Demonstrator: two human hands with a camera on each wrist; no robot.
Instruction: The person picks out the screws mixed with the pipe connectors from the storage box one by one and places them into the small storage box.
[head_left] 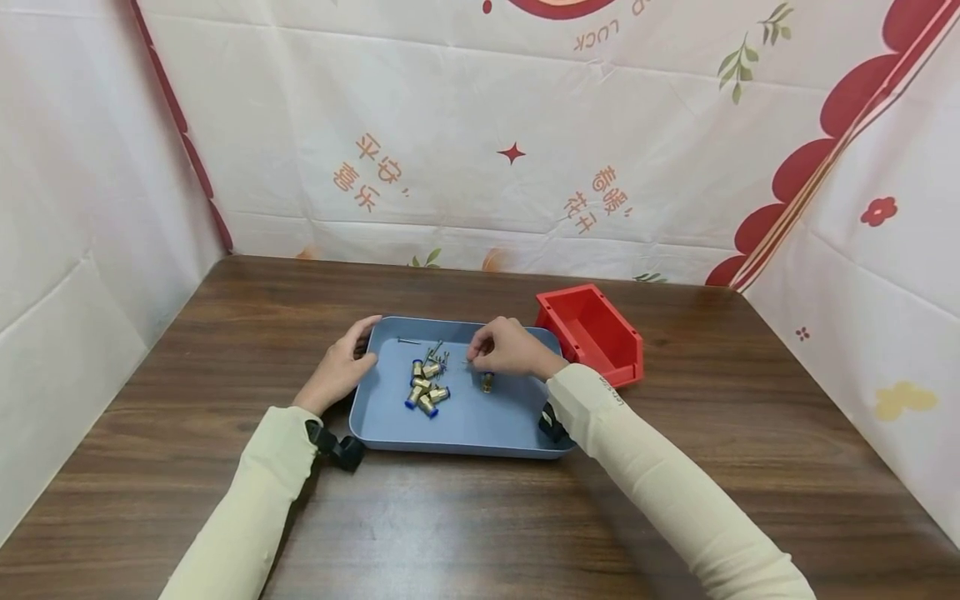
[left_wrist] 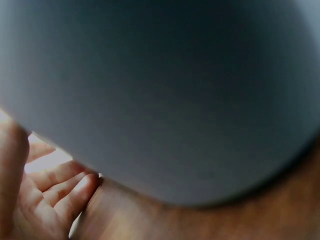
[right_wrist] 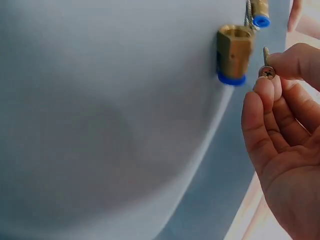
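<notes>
While a white cloth [head_left: 450,100] printed with red, orange and green motifs hangs behind and at both sides, a brown wood-grain counter [head_left: 465,525] spreads across the lower part of the head view. Two pale sleeves [head_left: 637,446] reach in over it from the near edge. Between them a shallow blue-grey tray [head_left: 487,423] lies flat on the counter, and a red bin [head_left: 628,369] sits just beside its far right corner, turned at an angle. At the tray's left side rests the left hand [head_left: 336,369], thumb and fingers spread apart against the rim. Above the tray floor is the right hand [head_left: 512,348], its thumb and forefinger pinching a small screw. Brass fittings [head_left: 422,384] with blue ends lie heaped left of the tray's middle; one lone fitting [right_wrist: 234,52] is near the right hand. Loose screws [head_left: 433,353] lie at the heap's far side. Smallest, the pinched screw [right_wrist: 267,72] shows a cross-slotted head, held clear of the lone fitting.
</notes>
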